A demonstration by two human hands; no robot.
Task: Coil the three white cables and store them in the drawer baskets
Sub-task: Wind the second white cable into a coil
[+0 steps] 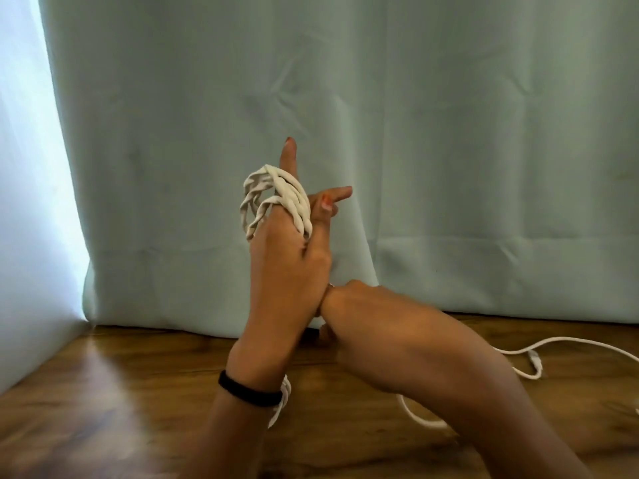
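My left hand is raised upright in front of the curtain, with a black band on its wrist. A white cable is wound in several loops around its straight fingers, and the thumb lies against the loops. My right hand crosses in from the right, and its curled fingers are hidden behind my left wrist. A loose strand of the cable hangs below that wrist. More white cable, with a plug end, trails over the floor at the right and passes under my right forearm. No drawer or basket is in view.
A pale green curtain hangs close behind my hands down to the wooden floor. A white wall or sheer panel closes off the left side.
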